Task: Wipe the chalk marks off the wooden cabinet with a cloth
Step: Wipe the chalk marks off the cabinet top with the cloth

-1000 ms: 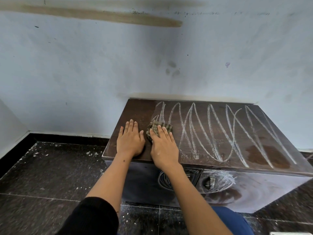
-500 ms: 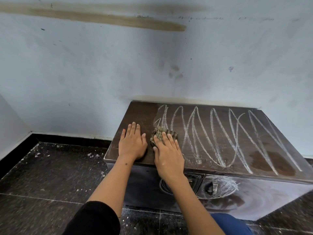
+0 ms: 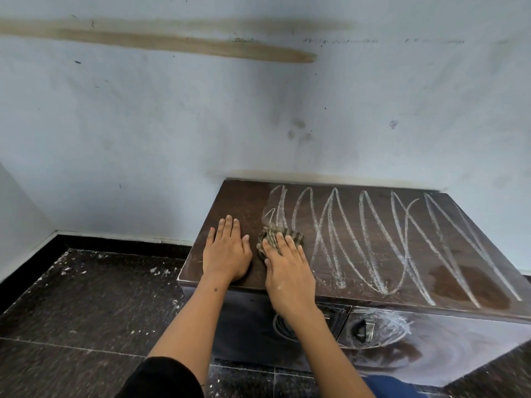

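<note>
A dark speckled floor fills the left of the frame, meeting a pale, stained wall at a black skirting. A person in a black sleeve reaches forward over a low wooden cabinet that stands against the wall. The left hand lies flat on the bare left end of the cabinet top, fingers straight and close together, holding nothing. Just beside it, the right hand presses a bunched, striped cloth onto the top with straight fingers; the cloth sits at the left edge of the chalk marks, where the nearest loops look smeared. To the right, white looping chalk lines run across the rest of the top toward its far right end. On the cabinet's front face, below the right forearm, more chalk scribbles circle a small metal handle.
</note>
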The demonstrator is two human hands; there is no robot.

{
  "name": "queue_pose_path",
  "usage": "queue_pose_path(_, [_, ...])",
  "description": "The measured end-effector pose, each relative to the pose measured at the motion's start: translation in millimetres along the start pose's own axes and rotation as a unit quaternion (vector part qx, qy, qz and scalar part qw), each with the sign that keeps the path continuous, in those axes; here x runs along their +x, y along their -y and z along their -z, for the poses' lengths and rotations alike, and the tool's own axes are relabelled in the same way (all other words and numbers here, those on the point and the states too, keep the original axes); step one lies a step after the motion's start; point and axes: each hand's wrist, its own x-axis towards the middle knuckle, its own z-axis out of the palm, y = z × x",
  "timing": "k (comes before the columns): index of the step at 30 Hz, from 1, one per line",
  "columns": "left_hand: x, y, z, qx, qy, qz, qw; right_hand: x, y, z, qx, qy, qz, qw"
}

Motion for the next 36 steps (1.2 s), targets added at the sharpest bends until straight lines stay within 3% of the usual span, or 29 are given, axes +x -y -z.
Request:
queue_pose_path(3, [1.1, 0.0, -1.3, 0.005, -0.005, 0.000, 1.000, -22.2, 6.2, 1.2, -0.018, -0.060, -0.016, 0.998])
queue_pose_path(8, [-0.4, -1.4, 0.1, 0.004, -0.006, -0.001, 1.000, 28.7, 0.3, 5.5, 0.015, 0.061, 0.006, 0.998])
queue_pose_path(12, [-1.7, -4.7, 1.8, 0.011, -0.014, 0.005, 1.000, 31.6, 1.5, 2.2, 0.007, 0.051, -0.003, 0.999])
queue_pose_path(16, [1.2, -3.9, 5.3, 0.052, -0.012, -0.007, 0.999, -20.4, 5.2, 2.8, -0.013, -0.029, 0.004, 1.000])
queue_pose_path(19, [7.6, -3.9, 5.1, 0.039, -0.003, -0.009, 0.999, -30.6, 4.6, 4.7, -0.002, -0.002, -0.004, 1.000])
queue_pose_path(27, [11.4, -7.7, 4.1, 0.061, -0.018, -0.048, 0.997, 55.3, 2.0, -4.1, 0.002, 0.062, -0.011, 0.998])
queue_pose_path(33, [12.3, -4.2, 0.1, 0.029, 0.001, -0.046, 0.999, -12.4, 7.5, -1.8, -0.018, -0.039, -0.003, 0.999])
queue_pose_path(36, [13.7, -3.6, -0.3, 0.021, 0.005, -0.044, 0.999, -18.1, 6.5, 4.9, -0.016, -0.021, -0.010, 1.000])
